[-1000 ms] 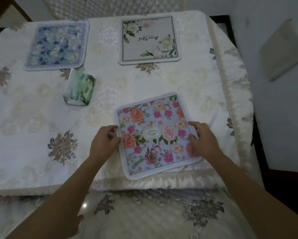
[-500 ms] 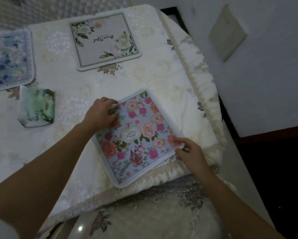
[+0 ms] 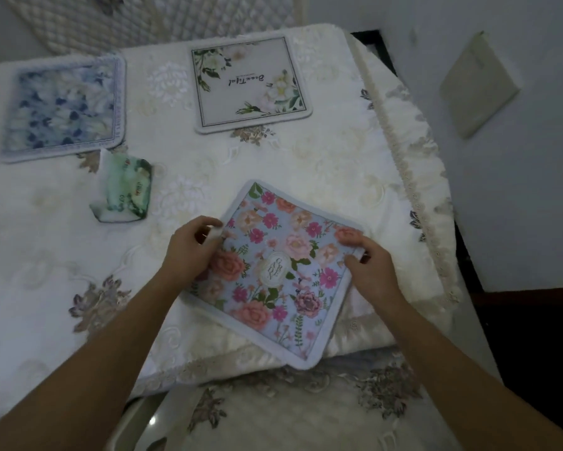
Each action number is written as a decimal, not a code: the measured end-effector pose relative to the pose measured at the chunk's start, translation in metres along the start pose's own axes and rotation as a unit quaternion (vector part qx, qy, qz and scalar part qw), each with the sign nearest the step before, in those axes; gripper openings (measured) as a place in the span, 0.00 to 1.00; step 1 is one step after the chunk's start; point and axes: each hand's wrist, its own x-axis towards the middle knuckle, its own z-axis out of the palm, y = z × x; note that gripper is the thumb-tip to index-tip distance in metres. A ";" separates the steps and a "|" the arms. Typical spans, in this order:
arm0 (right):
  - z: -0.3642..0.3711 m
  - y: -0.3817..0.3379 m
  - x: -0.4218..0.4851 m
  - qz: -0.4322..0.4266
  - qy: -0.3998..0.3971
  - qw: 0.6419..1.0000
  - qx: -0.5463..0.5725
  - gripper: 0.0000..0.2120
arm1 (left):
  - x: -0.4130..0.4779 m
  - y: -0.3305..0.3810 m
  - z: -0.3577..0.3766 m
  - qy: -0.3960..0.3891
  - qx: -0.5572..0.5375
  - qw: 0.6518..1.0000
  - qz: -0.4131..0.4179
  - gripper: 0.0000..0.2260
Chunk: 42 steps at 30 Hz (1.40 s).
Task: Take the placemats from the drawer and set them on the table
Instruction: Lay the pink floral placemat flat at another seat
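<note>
A placemat with pink and orange flowers (image 3: 275,271) lies skewed on the near right part of the table (image 3: 338,164), one corner hanging over the front edge. My left hand (image 3: 192,249) pinches its left edge. My right hand (image 3: 371,265) grips its right corner. A blue floral placemat (image 3: 64,105) lies flat at the far left. A white placemat with green leaves and script (image 3: 251,83) lies flat at the far middle. The drawer is out of sight.
A green and white tissue pack (image 3: 124,190) sits between the blue mat and my left hand. The table's lace-fringed right edge (image 3: 413,177) runs close to a white wall. A cushioned seat (image 3: 290,415) is under the near edge.
The pink floral placemat has been turned clockwise, from square to the edge to skewed. My right hand shifted to its right corner, my left to its upper left edge. The view swung.
</note>
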 end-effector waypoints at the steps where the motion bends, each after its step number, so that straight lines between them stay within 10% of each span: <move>1: 0.004 -0.009 0.010 -0.016 -0.013 1.000 -0.009 0.17 | -0.008 -0.003 -0.002 0.030 -0.025 0.999 -0.021 0.07; 8: 0.028 -0.038 0.057 -0.038 -0.101 0.990 -0.094 0.19 | -0.054 -0.035 0.014 0.110 -0.161 0.969 -0.154 0.13; 16: 0.010 0.021 0.022 -0.058 -0.079 0.961 -0.259 0.19 | -0.093 -0.039 0.025 0.092 -0.106 0.982 -0.130 0.18; 42: 0.000 0.024 0.031 -0.109 -0.076 0.951 -0.280 0.22 | -0.072 -0.036 0.036 0.073 -0.053 0.988 -0.122 0.20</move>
